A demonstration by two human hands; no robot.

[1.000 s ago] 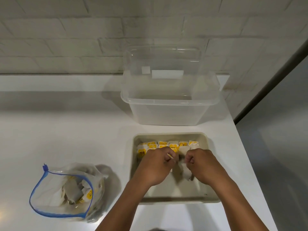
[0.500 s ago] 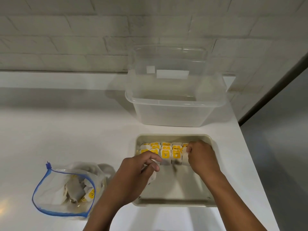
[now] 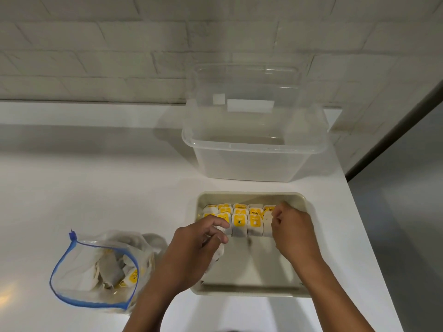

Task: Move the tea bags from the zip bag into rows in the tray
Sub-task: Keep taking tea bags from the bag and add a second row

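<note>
**Both hands at the tea-bag row, much of it hidden**

Both forearms are cut off by the lower edge. The left hand (image 3: 191, 248) hangs over the near-left part of the tray (image 3: 249, 291), fingers curled; a crumpled white tea bag (image 3: 217, 254) shows under its palm, so its grip looks closed on that bag, though most of the bag is hidden. The right hand (image 3: 293, 232) is at the right end of the rows, fingers curled at the last bags; whether this grip pinches one or only presses on it cannot be told, since the knuckles cover the contact.

The rows of tea bags (image 3: 239, 220), white with yellow tags, fill the far part of the tray, and their right end is behind the right hand. The print on the tags is too small to read.

On the left, well apart from the tray, the zip bag (image 3: 96, 267) lies open with its blue rim; more tea bags sit jumbled inside, blurred by the plastic.

All of it rests on a white bench (image 3: 96, 188). Beyond the tray stands a clear plastic tub (image 3: 251, 161), with what looks like its lid leaning behind. A white brick wall (image 3: 119, 44) closes the back; a grey surface fills the right.
</note>
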